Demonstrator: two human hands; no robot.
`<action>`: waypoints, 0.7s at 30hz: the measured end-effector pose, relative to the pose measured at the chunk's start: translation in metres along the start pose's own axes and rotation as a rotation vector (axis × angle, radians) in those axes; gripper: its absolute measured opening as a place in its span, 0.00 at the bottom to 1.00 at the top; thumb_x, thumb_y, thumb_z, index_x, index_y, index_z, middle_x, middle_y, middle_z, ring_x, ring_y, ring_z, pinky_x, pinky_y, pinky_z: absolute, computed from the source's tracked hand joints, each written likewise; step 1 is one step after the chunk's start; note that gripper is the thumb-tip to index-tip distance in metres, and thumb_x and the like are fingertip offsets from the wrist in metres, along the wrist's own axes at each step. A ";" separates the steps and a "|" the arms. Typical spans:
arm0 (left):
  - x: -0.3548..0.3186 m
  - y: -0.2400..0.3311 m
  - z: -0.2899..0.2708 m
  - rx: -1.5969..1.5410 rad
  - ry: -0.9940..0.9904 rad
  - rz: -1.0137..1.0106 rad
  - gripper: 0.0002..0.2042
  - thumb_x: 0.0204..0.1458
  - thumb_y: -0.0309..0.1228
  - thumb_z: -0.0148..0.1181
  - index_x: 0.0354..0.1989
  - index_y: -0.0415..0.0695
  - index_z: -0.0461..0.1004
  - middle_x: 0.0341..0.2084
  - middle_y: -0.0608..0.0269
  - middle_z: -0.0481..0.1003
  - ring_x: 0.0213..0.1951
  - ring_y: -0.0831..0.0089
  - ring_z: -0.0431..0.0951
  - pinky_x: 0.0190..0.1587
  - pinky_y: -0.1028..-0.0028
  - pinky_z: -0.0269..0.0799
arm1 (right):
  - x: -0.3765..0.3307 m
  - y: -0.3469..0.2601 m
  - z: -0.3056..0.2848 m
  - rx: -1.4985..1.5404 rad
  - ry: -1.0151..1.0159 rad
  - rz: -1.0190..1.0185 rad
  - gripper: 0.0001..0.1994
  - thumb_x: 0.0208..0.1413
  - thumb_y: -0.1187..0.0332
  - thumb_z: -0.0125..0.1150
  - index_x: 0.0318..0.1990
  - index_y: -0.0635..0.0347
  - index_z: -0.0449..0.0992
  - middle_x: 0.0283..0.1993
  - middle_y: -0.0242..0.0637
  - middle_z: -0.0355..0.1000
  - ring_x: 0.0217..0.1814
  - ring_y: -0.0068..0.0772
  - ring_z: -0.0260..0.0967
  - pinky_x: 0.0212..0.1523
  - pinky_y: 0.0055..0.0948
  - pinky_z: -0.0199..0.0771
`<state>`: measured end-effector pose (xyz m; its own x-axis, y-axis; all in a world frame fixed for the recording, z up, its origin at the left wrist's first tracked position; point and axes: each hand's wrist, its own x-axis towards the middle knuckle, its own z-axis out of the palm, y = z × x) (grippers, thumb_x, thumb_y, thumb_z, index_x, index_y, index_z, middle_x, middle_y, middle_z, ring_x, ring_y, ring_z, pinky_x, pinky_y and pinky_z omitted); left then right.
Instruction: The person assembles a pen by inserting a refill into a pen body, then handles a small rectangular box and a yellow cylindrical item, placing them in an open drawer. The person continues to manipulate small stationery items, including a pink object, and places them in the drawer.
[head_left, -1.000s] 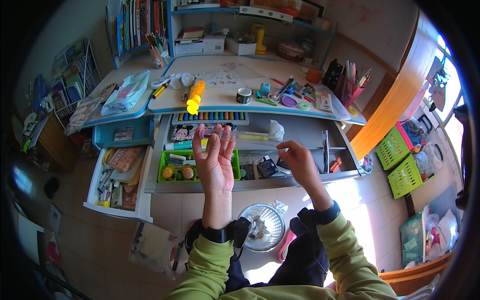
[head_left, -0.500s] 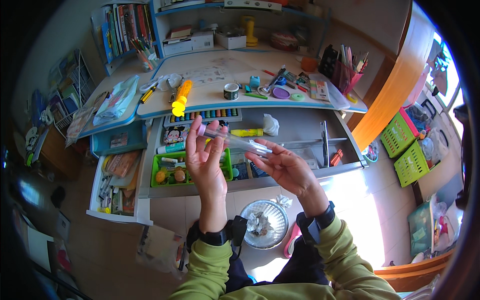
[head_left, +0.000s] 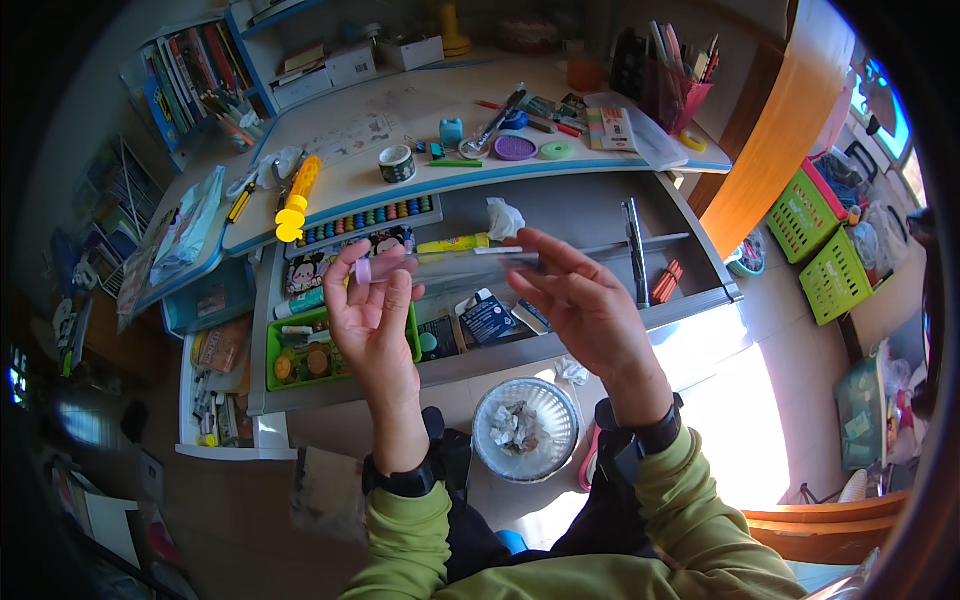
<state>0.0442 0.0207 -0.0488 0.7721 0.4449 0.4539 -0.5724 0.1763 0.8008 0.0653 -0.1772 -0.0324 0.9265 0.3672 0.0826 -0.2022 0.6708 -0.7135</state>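
Level above the open desk drawer [head_left: 560, 215] lies a clear plastic tube [head_left: 455, 266] with a pale pink end. My left hand [head_left: 378, 335] is closed around the pink end, thumb in front and fingers behind. At the opposite end, my right hand [head_left: 595, 310] has its thumb and fingers about the tube, slightly smeared by motion. Below the tube, the drawer holds a yellow tube [head_left: 452, 244], a crumpled white tissue [head_left: 504, 218], small dark boxes [head_left: 487, 317] and a green tray [head_left: 273, 352] of small items.
On the desktop [head_left: 330, 175] are a yellow bottle [head_left: 300, 195], a roll of tape [head_left: 397, 163], a purple disc [head_left: 515, 147] and a pink pen holder [head_left: 672, 103]. A wastebasket [head_left: 568, 440] stands on the floor between my legs and the drawer. Green baskets [head_left: 838, 302] are at the right.
The tube has gone from slanting to nearly level. My right hand has risen, while my left hand has shifted a little left. The whole view has turned slightly.
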 end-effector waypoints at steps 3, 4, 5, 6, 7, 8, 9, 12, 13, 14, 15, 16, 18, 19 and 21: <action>-0.004 -0.002 0.005 0.043 -0.104 -0.063 0.19 0.54 0.24 0.64 0.54 0.41 0.69 0.42 0.58 0.76 0.41 0.76 0.77 0.40 0.78 0.77 | -0.004 -0.012 0.001 -0.239 0.054 -0.157 0.27 0.58 0.85 0.40 0.67 0.67 0.59 0.68 0.49 0.58 0.68 0.39 0.61 0.68 0.34 0.63; -0.007 -0.002 0.005 0.076 -0.160 -0.088 0.19 0.54 0.24 0.64 0.54 0.40 0.70 0.42 0.59 0.76 0.41 0.78 0.77 0.40 0.79 0.77 | -0.004 -0.014 0.001 -0.324 0.068 -0.218 0.28 0.57 0.85 0.40 0.67 0.66 0.59 0.68 0.49 0.58 0.69 0.39 0.60 0.68 0.35 0.62; -0.010 -0.001 0.006 0.105 -0.218 -0.105 0.19 0.54 0.23 0.64 0.54 0.39 0.71 0.42 0.60 0.76 0.41 0.79 0.77 0.39 0.80 0.77 | -0.005 -0.016 0.001 -0.407 0.057 -0.291 0.28 0.57 0.85 0.40 0.68 0.65 0.59 0.69 0.48 0.57 0.70 0.39 0.59 0.69 0.36 0.61; -0.012 -0.002 0.008 0.125 -0.262 -0.142 0.18 0.53 0.23 0.65 0.53 0.39 0.73 0.40 0.61 0.76 0.39 0.82 0.75 0.39 0.82 0.75 | -0.003 -0.018 0.000 -0.547 0.086 -0.331 0.30 0.56 0.85 0.41 0.69 0.63 0.58 0.71 0.47 0.55 0.73 0.39 0.55 0.70 0.37 0.59; -0.013 0.000 0.008 0.180 -0.322 -0.180 0.18 0.54 0.23 0.64 0.53 0.39 0.74 0.38 0.62 0.77 0.36 0.83 0.73 0.40 0.83 0.73 | -0.005 -0.019 -0.001 -0.668 0.055 -0.395 0.31 0.56 0.86 0.41 0.69 0.61 0.58 0.71 0.47 0.54 0.73 0.40 0.54 0.69 0.39 0.59; -0.014 -0.001 0.009 0.275 -0.382 -0.171 0.18 0.54 0.23 0.64 0.54 0.40 0.74 0.37 0.63 0.77 0.34 0.82 0.72 0.40 0.82 0.72 | -0.007 -0.020 -0.001 -0.784 0.063 -0.433 0.31 0.55 0.86 0.41 0.69 0.60 0.57 0.72 0.47 0.54 0.73 0.41 0.53 0.69 0.40 0.59; -0.015 -0.001 0.010 0.372 -0.439 -0.170 0.18 0.54 0.23 0.64 0.54 0.40 0.74 0.36 0.63 0.77 0.33 0.82 0.72 0.39 0.82 0.71 | -0.009 -0.022 -0.001 -0.896 0.097 -0.448 0.32 0.55 0.86 0.41 0.70 0.58 0.57 0.72 0.47 0.53 0.74 0.42 0.53 0.69 0.41 0.59; -0.018 -0.002 0.012 0.532 -0.521 -0.037 0.17 0.54 0.22 0.62 0.53 0.40 0.74 0.37 0.60 0.77 0.35 0.77 0.75 0.39 0.78 0.71 | -0.015 -0.026 0.001 -0.994 0.000 -0.515 0.36 0.54 0.87 0.41 0.72 0.53 0.53 0.74 0.47 0.49 0.75 0.46 0.50 0.69 0.46 0.58; -0.019 -0.002 0.012 0.569 -0.535 0.032 0.16 0.54 0.22 0.62 0.52 0.40 0.74 0.37 0.60 0.77 0.35 0.76 0.76 0.39 0.78 0.71 | -0.015 -0.027 0.002 -0.928 -0.031 -0.498 0.36 0.54 0.87 0.41 0.72 0.52 0.51 0.74 0.47 0.48 0.75 0.47 0.50 0.69 0.47 0.58; -0.019 -0.002 0.012 0.571 -0.535 -0.012 0.15 0.56 0.23 0.60 0.52 0.39 0.74 0.39 0.58 0.77 0.37 0.73 0.78 0.40 0.76 0.72 | -0.015 -0.028 0.003 -0.866 -0.080 -0.500 0.37 0.54 0.87 0.41 0.73 0.51 0.50 0.75 0.47 0.47 0.75 0.48 0.49 0.68 0.47 0.58; -0.019 -0.003 0.013 0.550 -0.535 -0.012 0.14 0.56 0.23 0.60 0.52 0.39 0.74 0.39 0.58 0.77 0.37 0.73 0.78 0.40 0.76 0.72 | -0.015 -0.029 0.004 -0.803 -0.135 -0.503 0.38 0.53 0.87 0.41 0.73 0.50 0.49 0.75 0.47 0.46 0.75 0.49 0.49 0.68 0.48 0.58; -0.019 -0.003 0.013 0.529 -0.535 -0.012 0.14 0.57 0.23 0.60 0.52 0.39 0.73 0.39 0.58 0.77 0.37 0.73 0.78 0.41 0.76 0.72 | -0.015 -0.030 0.004 -0.774 -0.158 -0.500 0.36 0.58 0.83 0.45 0.73 0.51 0.47 0.75 0.47 0.46 0.75 0.49 0.49 0.68 0.48 0.58; -0.020 -0.004 0.013 0.486 -0.536 -0.033 0.15 0.58 0.26 0.59 0.53 0.38 0.72 0.40 0.60 0.77 0.39 0.75 0.77 0.43 0.77 0.72 | -0.012 -0.030 0.004 -0.695 -0.194 -0.552 0.34 0.60 0.79 0.48 0.73 0.52 0.47 0.75 0.47 0.46 0.75 0.49 0.48 0.69 0.48 0.57; -0.021 -0.004 0.013 0.463 -0.539 -0.053 0.16 0.59 0.28 0.59 0.54 0.38 0.71 0.41 0.61 0.77 0.42 0.77 0.76 0.44 0.78 0.71 | -0.010 -0.030 0.004 -0.653 -0.214 -0.577 0.33 0.61 0.77 0.49 0.73 0.53 0.47 0.75 0.47 0.46 0.76 0.49 0.48 0.69 0.48 0.57; -0.022 -0.003 0.013 0.373 -0.532 -0.111 0.17 0.60 0.30 0.58 0.56 0.37 0.70 0.42 0.62 0.76 0.42 0.79 0.75 0.44 0.81 0.70 | -0.006 -0.030 0.002 -0.489 -0.118 -0.635 0.27 0.65 0.70 0.50 0.70 0.56 0.52 0.72 0.49 0.53 0.70 0.47 0.59 0.63 0.42 0.67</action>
<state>0.0322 -0.0009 -0.0558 0.9069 -0.0696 0.4157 -0.4214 -0.1624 0.8922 0.0654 -0.1983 -0.0104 0.7729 0.0945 0.6275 0.5381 0.4265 -0.7270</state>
